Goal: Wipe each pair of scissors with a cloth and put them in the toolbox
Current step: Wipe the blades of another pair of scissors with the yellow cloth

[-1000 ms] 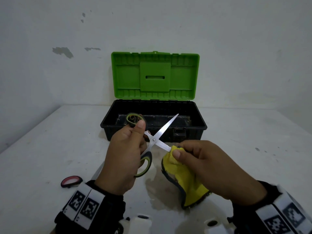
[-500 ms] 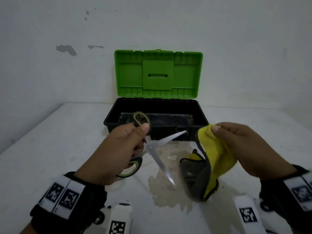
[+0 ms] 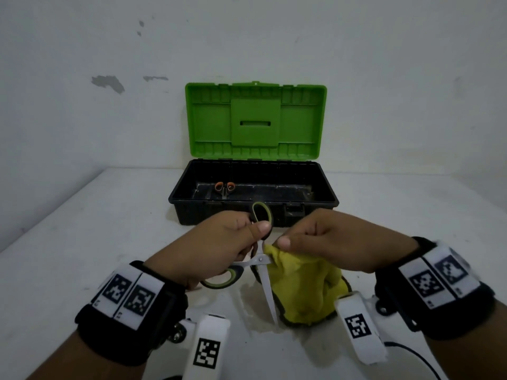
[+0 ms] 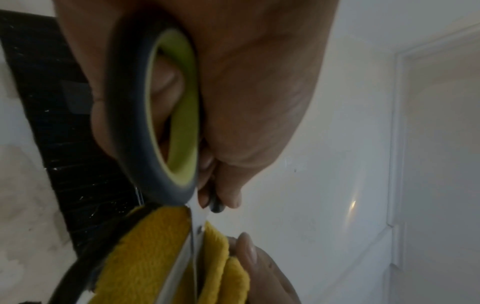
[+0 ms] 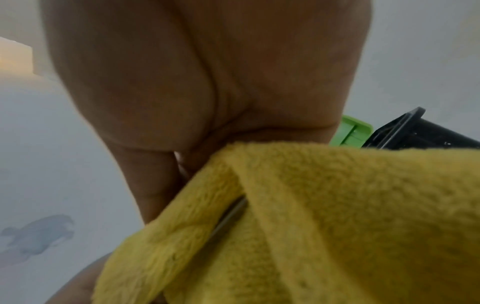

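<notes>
My left hand [image 3: 238, 237] grips the green-and-grey handles of a pair of scissors [image 3: 264, 263], blades spread apart. One blade points down toward me; the other goes into the yellow cloth [image 3: 301, 286] that my right hand [image 3: 307, 242] pinches around it. In the left wrist view the cloth [image 4: 145, 257] folds over both sides of the scissors' [image 4: 168, 123] blade near the pivot. The right wrist view shows the cloth [image 5: 324, 216] with a sliver of blade in its fold. Behind stands the open toolbox [image 3: 192, 212], black with a green lid; orange-handled scissors [image 3: 225, 187] lie inside.
The toolbox stands against the white wall at the back of a white table [image 3: 96, 229]. A stained patch [image 3: 247, 319] marks the tabletop under the cloth. A dark cable [image 3: 411, 355] lies at the near right.
The right hand came back from the right and wrapped the cloth around one blade. The left hand turned the scissors so a handle loop stands up and a blade points toward me.
</notes>
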A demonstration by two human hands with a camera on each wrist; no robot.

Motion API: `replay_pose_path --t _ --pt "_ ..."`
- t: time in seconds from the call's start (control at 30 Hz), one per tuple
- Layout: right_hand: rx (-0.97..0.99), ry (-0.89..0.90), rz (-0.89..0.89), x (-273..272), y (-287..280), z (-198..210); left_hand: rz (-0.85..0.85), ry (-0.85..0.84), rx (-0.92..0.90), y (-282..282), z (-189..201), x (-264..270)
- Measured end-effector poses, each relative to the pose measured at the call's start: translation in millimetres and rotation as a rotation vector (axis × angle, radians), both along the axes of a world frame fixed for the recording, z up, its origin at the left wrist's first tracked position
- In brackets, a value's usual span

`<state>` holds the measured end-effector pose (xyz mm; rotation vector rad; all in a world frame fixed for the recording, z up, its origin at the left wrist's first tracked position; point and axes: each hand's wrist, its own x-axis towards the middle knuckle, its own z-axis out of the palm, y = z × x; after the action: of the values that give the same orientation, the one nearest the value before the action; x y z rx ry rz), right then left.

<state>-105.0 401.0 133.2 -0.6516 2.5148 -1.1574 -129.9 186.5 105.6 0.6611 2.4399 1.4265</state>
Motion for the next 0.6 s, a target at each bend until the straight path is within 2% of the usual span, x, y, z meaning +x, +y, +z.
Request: replay_pose_path --t 0.13,0.23,0.4,0.6 --pt "0.060 0.028 0.045 1 -1 -5 -0.005 0.020 0.004 0 -5 -1" --pt "0.063 0.100 0.010 -1 -5 -6 -0.022 0.062 0.020 4 -4 -1" --pt "0.049 0.120 -0.038 -4 -10 -12 -0.022 0.102 0.015 5 -3 -1" --pt "0.056 0.103 0.057 0 -11 -21 -0.012 0.106 -0.012 2 -4 6"
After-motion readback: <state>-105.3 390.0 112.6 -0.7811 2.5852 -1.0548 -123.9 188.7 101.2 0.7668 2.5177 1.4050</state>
